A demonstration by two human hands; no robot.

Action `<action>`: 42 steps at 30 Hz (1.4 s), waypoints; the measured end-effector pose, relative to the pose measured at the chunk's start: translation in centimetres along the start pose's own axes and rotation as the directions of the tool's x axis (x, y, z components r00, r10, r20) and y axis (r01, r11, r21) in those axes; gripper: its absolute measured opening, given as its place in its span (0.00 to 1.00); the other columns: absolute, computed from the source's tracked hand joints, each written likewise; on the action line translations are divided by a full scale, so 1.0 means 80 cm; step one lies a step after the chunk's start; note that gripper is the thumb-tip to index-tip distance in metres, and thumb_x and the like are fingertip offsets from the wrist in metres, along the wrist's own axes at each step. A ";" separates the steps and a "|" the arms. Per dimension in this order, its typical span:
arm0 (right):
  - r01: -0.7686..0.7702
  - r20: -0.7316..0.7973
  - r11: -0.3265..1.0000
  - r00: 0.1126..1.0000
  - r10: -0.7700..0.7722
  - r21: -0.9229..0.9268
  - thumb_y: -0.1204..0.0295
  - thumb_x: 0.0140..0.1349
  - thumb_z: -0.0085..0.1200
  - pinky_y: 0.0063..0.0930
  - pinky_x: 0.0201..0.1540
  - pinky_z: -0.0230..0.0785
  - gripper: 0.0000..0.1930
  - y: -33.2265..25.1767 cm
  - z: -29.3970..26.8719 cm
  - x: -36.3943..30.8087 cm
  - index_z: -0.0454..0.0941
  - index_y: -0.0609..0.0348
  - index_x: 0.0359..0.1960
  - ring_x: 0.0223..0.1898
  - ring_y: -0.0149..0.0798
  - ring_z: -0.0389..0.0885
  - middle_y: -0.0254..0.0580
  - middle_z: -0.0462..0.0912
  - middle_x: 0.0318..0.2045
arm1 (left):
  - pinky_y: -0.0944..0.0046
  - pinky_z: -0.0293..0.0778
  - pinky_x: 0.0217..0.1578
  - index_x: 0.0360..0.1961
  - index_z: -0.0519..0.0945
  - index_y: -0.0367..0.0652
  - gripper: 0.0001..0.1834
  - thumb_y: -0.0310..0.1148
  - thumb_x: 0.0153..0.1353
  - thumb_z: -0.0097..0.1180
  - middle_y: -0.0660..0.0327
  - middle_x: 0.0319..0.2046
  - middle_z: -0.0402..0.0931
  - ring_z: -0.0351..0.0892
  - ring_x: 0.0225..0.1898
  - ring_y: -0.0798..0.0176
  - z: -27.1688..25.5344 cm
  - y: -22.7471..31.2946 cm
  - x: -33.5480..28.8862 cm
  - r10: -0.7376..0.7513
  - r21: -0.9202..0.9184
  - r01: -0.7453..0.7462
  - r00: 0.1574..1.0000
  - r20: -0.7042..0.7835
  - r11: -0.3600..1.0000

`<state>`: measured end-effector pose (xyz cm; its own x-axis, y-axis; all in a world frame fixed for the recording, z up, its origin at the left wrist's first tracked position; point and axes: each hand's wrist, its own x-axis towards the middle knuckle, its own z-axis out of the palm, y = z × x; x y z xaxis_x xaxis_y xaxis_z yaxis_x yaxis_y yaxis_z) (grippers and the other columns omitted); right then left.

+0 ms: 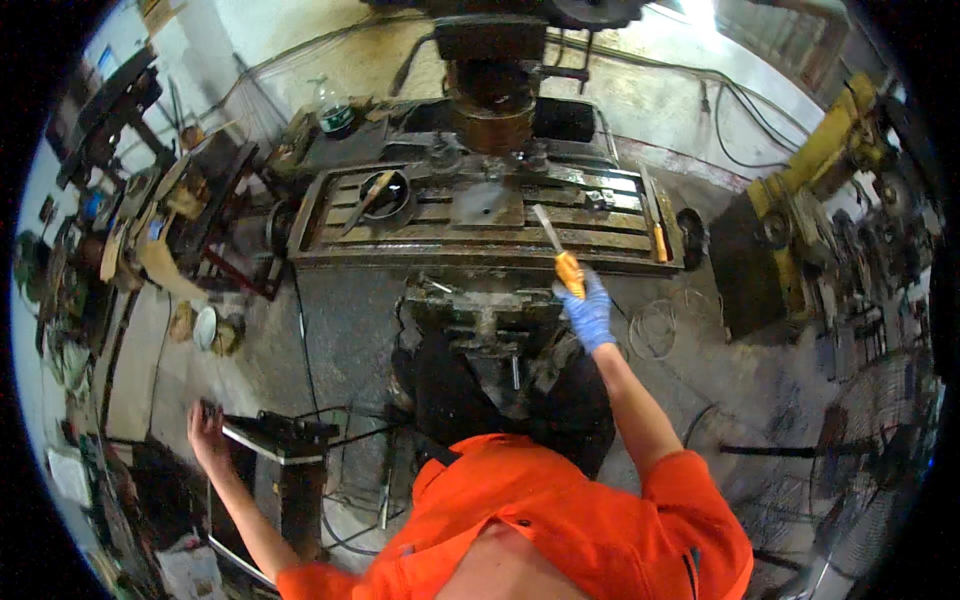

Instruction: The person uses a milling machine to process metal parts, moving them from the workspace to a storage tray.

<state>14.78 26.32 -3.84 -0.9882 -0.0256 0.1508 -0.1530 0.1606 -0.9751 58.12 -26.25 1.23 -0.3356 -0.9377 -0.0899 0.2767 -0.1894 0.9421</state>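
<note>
My right hand (588, 308), in a blue glove, is closed round the yellow handle of a flat-bladed hand tool (569, 273); its narrow pale blade points up and left over the front of the slotted machine table (420, 240). Whether it is a file or a scraper I cannot tell. A flat metal block (487, 205) lies mid-table, left of the blade tip. My bare left hand (206, 436) is far out at the lower left, by the corner of a dark cabinet (290, 480). Its fingers look curled at a small dark thing that I cannot make out.
A round pot (390, 200) with a brush (372, 197) across it stands on the table's left. At the right lie a small metal part (600, 199) and another yellow-handled tool (660, 243). Behind stands a bottle (333, 110). The machine's head (495, 100) overhangs the table.
</note>
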 end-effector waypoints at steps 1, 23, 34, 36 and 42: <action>0.060 -0.072 0.989 0.996 -0.050 0.137 0.70 0.46 0.62 0.28 0.26 0.67 0.17 -0.024 -0.001 -0.002 0.74 0.60 0.38 0.23 0.30 0.71 0.29 0.76 0.23 | 0.59 0.72 0.41 0.44 0.70 0.35 0.15 0.30 0.58 0.50 0.54 0.42 0.72 0.73 0.42 0.57 0.013 -0.008 0.014 -0.026 -0.027 0.027 0.999 0.043 0.999; 0.672 0.865 0.551 0.437 0.245 -0.495 0.50 0.50 0.44 0.42 0.34 0.70 0.25 -0.196 0.147 -0.073 0.79 0.63 0.27 0.29 0.52 0.79 0.56 0.78 0.24 | 0.67 0.67 0.18 0.31 0.71 0.36 0.07 0.28 0.54 0.53 0.60 0.19 0.70 0.71 0.18 0.65 0.286 -0.128 -0.029 -0.256 0.152 0.215 0.901 0.351 0.965; 0.167 0.309 0.452 0.915 0.259 -0.876 0.55 0.48 0.46 0.38 0.43 0.68 0.21 -0.142 0.067 0.125 0.79 0.60 0.32 0.40 0.52 0.77 0.54 0.79 0.35 | 0.67 0.71 0.19 0.26 0.71 0.36 0.15 0.35 0.50 0.62 0.59 0.21 0.71 0.71 0.16 0.67 0.442 -0.149 -0.066 -0.238 0.304 0.074 0.801 0.549 0.950; 0.168 0.302 0.473 0.927 0.224 -0.865 0.54 0.48 0.47 0.38 0.42 0.69 0.21 -0.134 0.071 0.133 0.80 0.60 0.31 0.39 0.52 0.77 0.55 0.79 0.34 | 0.68 0.71 0.17 0.25 0.70 0.37 0.15 0.35 0.50 0.62 0.58 0.21 0.72 0.72 0.17 0.67 0.472 -0.142 -0.090 -0.198 0.299 0.010 0.771 0.606 0.954; 0.351 0.664 0.668 0.690 0.289 -0.656 0.46 0.46 0.51 0.43 0.34 0.68 0.27 -0.163 0.006 0.063 0.77 0.65 0.23 0.29 0.56 0.78 0.61 0.77 0.23 | 0.72 0.65 0.12 0.21 0.65 0.40 0.18 0.35 0.47 0.65 0.58 0.18 0.72 0.74 0.17 0.67 0.532 -0.163 -0.103 -0.209 0.318 -0.052 0.652 0.729 0.947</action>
<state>11.78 23.61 9.59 -0.7255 -0.6260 -0.2859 -0.4496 0.7456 -0.4918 18.96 -3.66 3.44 -0.9329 -0.3596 -0.0199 -0.0068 -0.0378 0.9993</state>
